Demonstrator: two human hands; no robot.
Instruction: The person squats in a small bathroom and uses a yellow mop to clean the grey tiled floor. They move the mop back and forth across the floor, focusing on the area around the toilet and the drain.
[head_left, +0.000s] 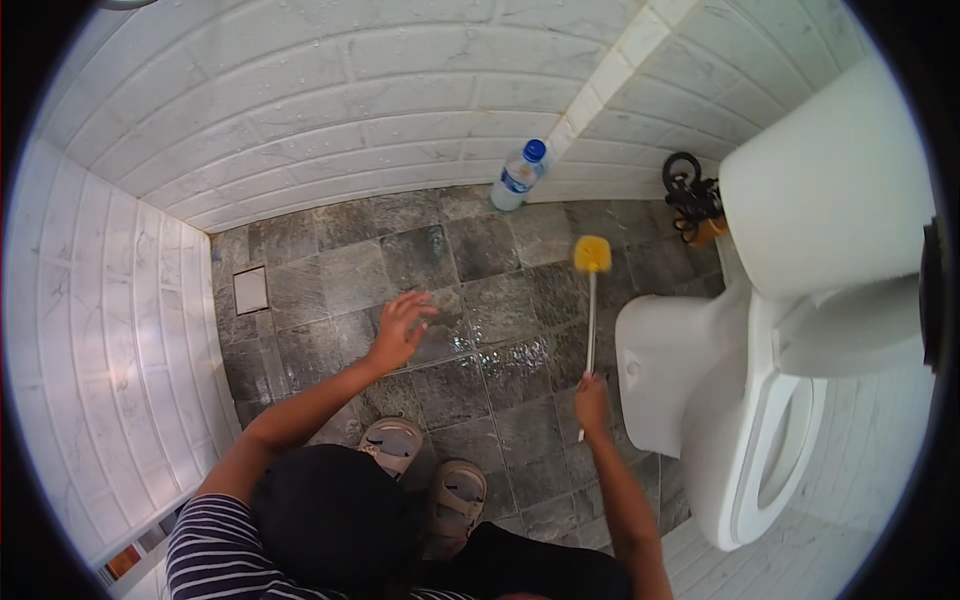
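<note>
My right hand (592, 405) is closed around the pale handle of a toilet brush (592, 315), near the handle's lower end. The brush's yellow head points away from me, over the grey tiled floor (420, 397). To the right of that hand stands a white toilet (667, 367) with its lid raised. My left hand (403, 326) hangs over the wet floor tiles with its fingers apart, holding nothing. A clear plastic bottle (517, 180) with a blue cap and blue label stands against the far wall, beyond both hands.
Black items with a ring-shaped part (691, 191) and something orange sit in the corner beside the toilet tank (825, 187). A square floor drain cover (250, 290) lies at the left. White tiled walls (300, 112) border the floor. My sandals (459, 499) are below my hands.
</note>
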